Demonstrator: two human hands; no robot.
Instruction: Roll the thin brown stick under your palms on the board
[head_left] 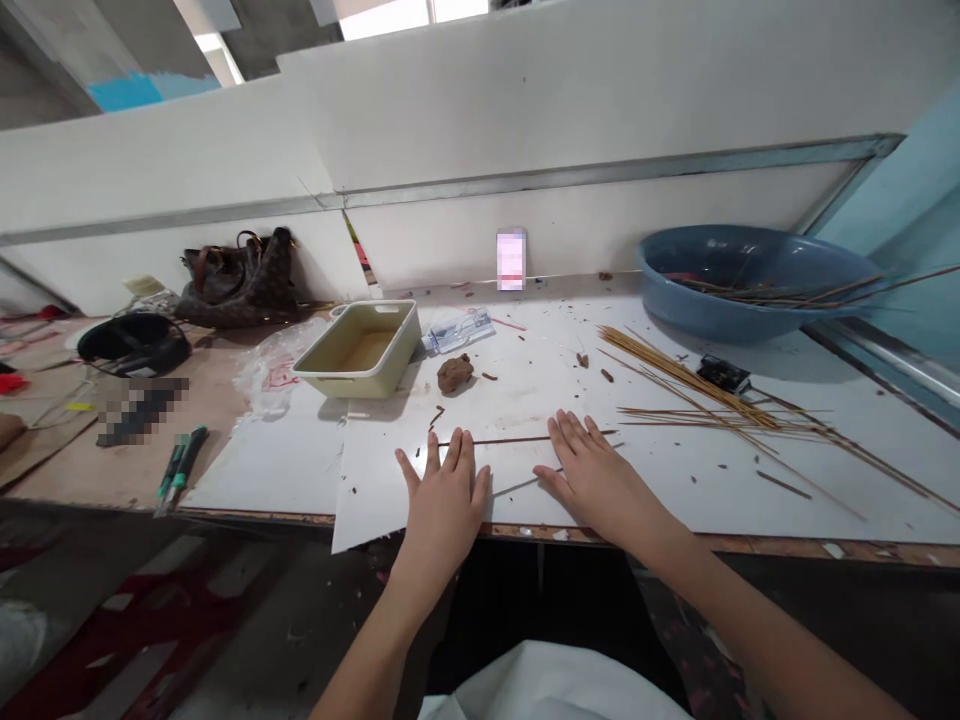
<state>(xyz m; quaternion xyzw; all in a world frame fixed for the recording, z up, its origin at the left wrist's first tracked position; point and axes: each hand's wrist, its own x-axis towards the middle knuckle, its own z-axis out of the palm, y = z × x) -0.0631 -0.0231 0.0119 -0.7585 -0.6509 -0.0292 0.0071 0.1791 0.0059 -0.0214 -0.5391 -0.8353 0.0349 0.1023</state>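
My left hand (445, 495) lies flat on a white sheet (525, 390) near the table's front edge, fingers stretched out and holding nothing. My right hand (592, 470) also lies flat beside it, fingers spread. A thin brown-coated stick (517, 439) lies across the sheet just beyond both sets of fingertips, touching or nearly touching them. A second thin stick runs between the hands. A lump of brown clay-like paste (454, 373) sits farther back on the sheet.
A cream plastic tray (362, 349) and a plastic bottle (459, 330) stand behind the left hand. Several bare bamboo sticks (712, 400) fan out at right, below a blue basin (750, 280). A brown bag (240, 280), a black helmet-like object (135, 343) and pens (180, 465) lie left.
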